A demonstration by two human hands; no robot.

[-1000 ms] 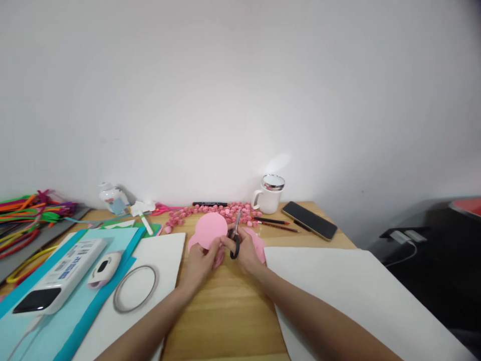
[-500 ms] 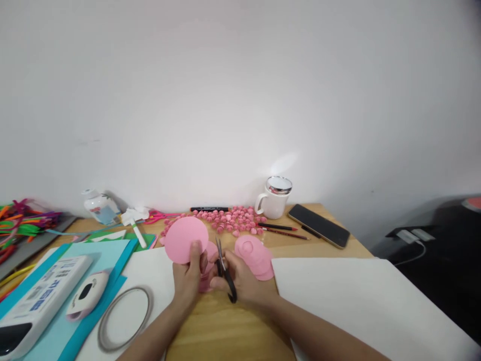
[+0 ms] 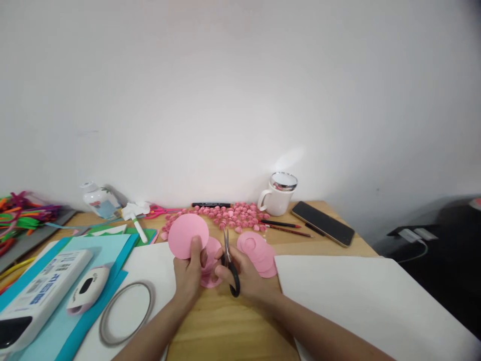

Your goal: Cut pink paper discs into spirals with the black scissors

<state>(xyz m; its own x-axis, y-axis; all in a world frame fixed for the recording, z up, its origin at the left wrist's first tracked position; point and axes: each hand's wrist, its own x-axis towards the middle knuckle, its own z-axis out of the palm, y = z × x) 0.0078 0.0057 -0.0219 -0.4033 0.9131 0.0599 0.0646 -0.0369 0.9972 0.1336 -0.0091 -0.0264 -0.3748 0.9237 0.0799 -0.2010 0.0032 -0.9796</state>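
My left hand (image 3: 191, 273) pinches a pink paper circle (image 3: 187, 235) by its lower edge and holds it upright above the wooden desk (image 3: 229, 326). My right hand (image 3: 244, 278) grips black-handled scissors (image 3: 229, 260), blades pointing up just right of the circle. Under my hands lies another pink paper piece (image 3: 211, 265). A stack of pink paper circles (image 3: 259, 253) rests on the desk just right of the scissors.
Several small pink paper buds (image 3: 229, 216) lie behind, with a black marker (image 3: 210, 204), pencils (image 3: 280, 225), a white mug (image 3: 280, 194) and a phone (image 3: 323, 223). White sheets (image 3: 361, 296), blue paper (image 3: 101, 250), a tape ring (image 3: 126, 313) and white devices (image 3: 41, 291) flank my hands.
My left hand turned the pink circle from lying near the scissors to standing upright on the left. Both hands drew nearer to me, and the stack of circles came into view.
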